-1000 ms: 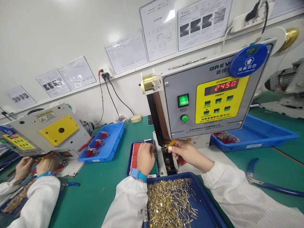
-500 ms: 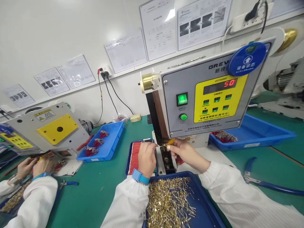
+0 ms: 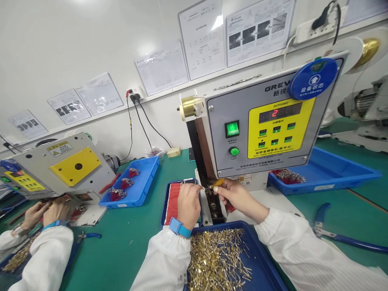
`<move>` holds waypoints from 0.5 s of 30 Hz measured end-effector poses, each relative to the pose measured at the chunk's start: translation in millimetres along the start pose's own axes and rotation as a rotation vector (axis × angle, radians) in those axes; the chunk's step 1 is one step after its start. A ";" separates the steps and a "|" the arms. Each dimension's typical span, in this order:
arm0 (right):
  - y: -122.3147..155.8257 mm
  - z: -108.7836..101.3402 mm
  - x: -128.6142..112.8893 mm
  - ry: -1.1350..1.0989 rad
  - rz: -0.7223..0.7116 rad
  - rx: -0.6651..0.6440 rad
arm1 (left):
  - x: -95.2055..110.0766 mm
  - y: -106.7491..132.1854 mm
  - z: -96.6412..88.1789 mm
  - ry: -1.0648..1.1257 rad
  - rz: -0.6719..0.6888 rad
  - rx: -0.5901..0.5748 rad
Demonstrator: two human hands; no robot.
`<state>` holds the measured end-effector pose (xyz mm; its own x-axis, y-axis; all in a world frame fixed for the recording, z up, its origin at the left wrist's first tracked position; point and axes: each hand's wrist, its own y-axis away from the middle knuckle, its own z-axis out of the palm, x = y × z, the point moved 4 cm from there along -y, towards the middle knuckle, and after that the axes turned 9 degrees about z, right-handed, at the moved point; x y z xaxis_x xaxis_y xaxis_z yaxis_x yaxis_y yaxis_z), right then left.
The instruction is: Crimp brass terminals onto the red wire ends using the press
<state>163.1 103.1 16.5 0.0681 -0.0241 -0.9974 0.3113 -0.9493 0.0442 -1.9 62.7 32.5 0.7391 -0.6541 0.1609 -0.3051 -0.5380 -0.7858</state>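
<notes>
At the mouth of the crimping machine (image 3: 257, 121), my left hand (image 3: 189, 204), with a blue wrist strap, pinches a thin red wire (image 3: 202, 188) pointing at the press. My right hand (image 3: 235, 196) comes from the other side, thumb and fingers pressed together beside the crimping point; what they grip is too small and hidden to name. A yellow piece (image 3: 220, 182) shows just above those fingertips. Under my left hand lies a tray of red wires (image 3: 173, 202). Below both hands, a dark blue tray (image 3: 257, 258) holds a heap of gold metal pins (image 3: 216, 254).
Blue-handled pliers (image 3: 348, 236) lie at the right. A blue bin (image 3: 339, 169) with wire bundles stands behind them, another blue bin (image 3: 144, 184) left of the machine. At far left a co-worker's hands (image 3: 54, 212) work at a similar machine (image 3: 66, 161).
The machine's red display has gone from 50 to 2. Both hands stay at the crimping point with hardly any movement; the whole view has shifted slightly.
</notes>
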 end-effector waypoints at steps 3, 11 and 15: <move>-0.9 0.2 1.0 0.008 -0.002 -0.013 | -0.1 -0.3 0.2 -0.005 0.006 -0.001; -0.9 -1.1 2.2 0.037 0.017 -0.011 | 0.5 -0.6 -0.2 0.003 0.011 0.004; 1.1 -0.6 0.0 0.012 0.003 -0.011 | 0.1 -0.4 0.1 0.000 -0.009 0.001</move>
<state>164.0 102.3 16.6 0.0805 -0.0232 -0.9965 0.3216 -0.9457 0.0480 -1.7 62.9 32.7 0.7416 -0.6495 0.1680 -0.2977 -0.5430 -0.7852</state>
